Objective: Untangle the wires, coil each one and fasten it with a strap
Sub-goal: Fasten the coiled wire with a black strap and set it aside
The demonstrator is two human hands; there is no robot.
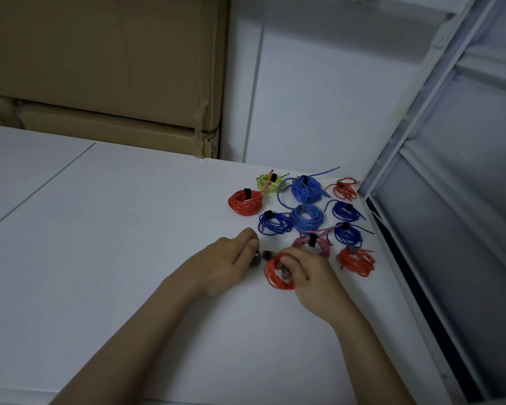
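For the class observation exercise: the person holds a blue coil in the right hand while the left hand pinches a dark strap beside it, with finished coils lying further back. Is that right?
Not quite: the coil gripped by the right hand is red, not blue, as the head view shows. The rest holds: the left hand pinches the dark strap beside it, and finished coils lie further back.

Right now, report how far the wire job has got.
Done: about ten strapped coils sit at the table's far right corner, among them a red coil and a pink coil. In hand: the right hand grips a red coil; the left hand pinches its dark strap, not yet fastened. No tangled wires show.
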